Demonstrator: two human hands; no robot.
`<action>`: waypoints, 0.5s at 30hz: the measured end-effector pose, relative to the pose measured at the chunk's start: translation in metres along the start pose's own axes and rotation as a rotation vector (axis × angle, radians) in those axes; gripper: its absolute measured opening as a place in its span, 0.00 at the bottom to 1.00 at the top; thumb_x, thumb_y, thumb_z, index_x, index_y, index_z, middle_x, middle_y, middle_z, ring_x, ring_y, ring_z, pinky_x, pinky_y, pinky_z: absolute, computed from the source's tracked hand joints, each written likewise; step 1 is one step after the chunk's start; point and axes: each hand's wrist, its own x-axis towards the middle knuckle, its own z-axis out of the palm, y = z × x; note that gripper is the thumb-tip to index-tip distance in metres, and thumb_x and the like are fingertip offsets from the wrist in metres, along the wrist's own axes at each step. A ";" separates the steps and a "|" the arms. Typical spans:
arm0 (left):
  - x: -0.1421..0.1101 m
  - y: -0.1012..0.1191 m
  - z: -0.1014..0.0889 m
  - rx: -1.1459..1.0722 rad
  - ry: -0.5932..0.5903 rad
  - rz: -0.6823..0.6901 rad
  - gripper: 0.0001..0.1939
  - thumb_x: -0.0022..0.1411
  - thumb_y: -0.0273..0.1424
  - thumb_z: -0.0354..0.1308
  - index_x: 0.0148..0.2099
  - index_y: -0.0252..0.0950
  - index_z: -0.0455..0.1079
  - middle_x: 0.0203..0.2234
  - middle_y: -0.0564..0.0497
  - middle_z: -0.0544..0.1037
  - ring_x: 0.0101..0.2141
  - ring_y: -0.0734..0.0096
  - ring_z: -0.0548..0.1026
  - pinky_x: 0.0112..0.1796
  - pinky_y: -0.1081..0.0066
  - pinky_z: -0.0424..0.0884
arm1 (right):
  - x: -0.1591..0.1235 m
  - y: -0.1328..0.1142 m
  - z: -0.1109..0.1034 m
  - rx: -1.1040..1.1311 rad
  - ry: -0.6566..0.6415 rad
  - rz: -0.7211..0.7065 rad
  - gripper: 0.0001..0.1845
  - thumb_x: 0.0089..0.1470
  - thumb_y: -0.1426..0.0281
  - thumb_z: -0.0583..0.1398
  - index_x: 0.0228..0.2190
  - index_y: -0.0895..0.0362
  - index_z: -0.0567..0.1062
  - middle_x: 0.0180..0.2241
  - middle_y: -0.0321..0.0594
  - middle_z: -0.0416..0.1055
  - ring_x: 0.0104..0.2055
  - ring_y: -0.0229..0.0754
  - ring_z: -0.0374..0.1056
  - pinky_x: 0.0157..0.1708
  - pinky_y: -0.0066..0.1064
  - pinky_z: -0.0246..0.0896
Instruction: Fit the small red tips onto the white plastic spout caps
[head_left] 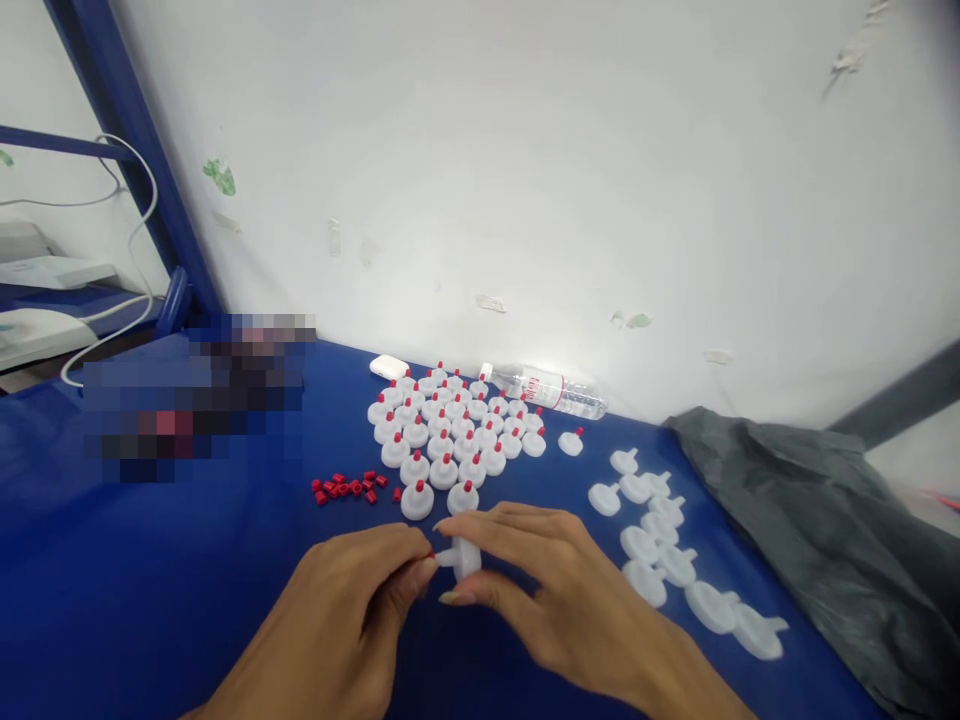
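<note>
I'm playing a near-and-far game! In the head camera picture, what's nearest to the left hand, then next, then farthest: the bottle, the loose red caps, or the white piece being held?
1. White piece: its narrow tip is at the fingertips of the left hand.
2. Loose red caps: just beyond that hand, slightly left.
3. Bottle: far back, to the right.

the left grip (356, 585) and right grip (562, 580) are bare hands with slender fingers (499, 537). ahead of the right wrist (634, 645), the right thumb (496, 593) ends in a long nail (448, 598); behind that wrist, the right forearm (682, 675) is bare as well.
</note>
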 end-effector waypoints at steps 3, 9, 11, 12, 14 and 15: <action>0.001 0.001 0.004 0.000 0.003 0.013 0.19 0.77 0.38 0.45 0.32 0.45 0.68 0.23 0.59 0.75 0.22 0.70 0.73 0.25 0.72 0.71 | 0.003 -0.003 -0.005 -0.060 0.040 -0.091 0.15 0.69 0.65 0.60 0.55 0.49 0.78 0.49 0.36 0.83 0.49 0.41 0.80 0.53 0.30 0.75; 0.008 -0.012 -0.014 0.201 0.042 0.110 0.15 0.76 0.39 0.47 0.44 0.51 0.76 0.37 0.58 0.84 0.35 0.65 0.84 0.35 0.68 0.78 | 0.004 0.018 -0.029 -0.364 0.063 -0.111 0.06 0.67 0.71 0.62 0.44 0.53 0.77 0.44 0.38 0.82 0.44 0.44 0.79 0.48 0.38 0.74; 0.012 -0.023 -0.032 0.352 0.072 0.028 0.15 0.75 0.40 0.48 0.48 0.53 0.77 0.43 0.56 0.84 0.40 0.60 0.85 0.40 0.63 0.79 | 0.002 0.030 -0.039 -0.490 0.082 -0.061 0.04 0.66 0.73 0.62 0.43 0.54 0.76 0.39 0.38 0.82 0.40 0.45 0.78 0.47 0.42 0.72; 0.014 -0.030 -0.042 0.425 0.071 -0.015 0.16 0.74 0.42 0.47 0.48 0.53 0.78 0.43 0.55 0.83 0.41 0.58 0.84 0.41 0.61 0.79 | 0.002 0.035 -0.043 -0.544 0.089 -0.035 0.04 0.66 0.73 0.62 0.42 0.54 0.76 0.37 0.37 0.81 0.39 0.46 0.77 0.47 0.43 0.71; 0.018 -0.043 -0.059 0.520 0.001 -0.103 0.19 0.73 0.43 0.45 0.50 0.50 0.78 0.47 0.51 0.82 0.43 0.53 0.84 0.44 0.55 0.79 | 0.000 0.044 -0.050 -0.620 0.093 0.026 0.02 0.66 0.73 0.62 0.41 0.54 0.75 0.35 0.37 0.81 0.38 0.47 0.77 0.48 0.45 0.69; 0.019 -0.049 -0.065 0.545 -0.014 -0.120 0.21 0.71 0.42 0.44 0.51 0.47 0.78 0.48 0.49 0.81 0.43 0.50 0.83 0.44 0.53 0.79 | 0.000 0.047 -0.052 -0.639 0.090 0.050 0.01 0.66 0.72 0.62 0.40 0.54 0.75 0.35 0.37 0.81 0.39 0.47 0.77 0.48 0.44 0.69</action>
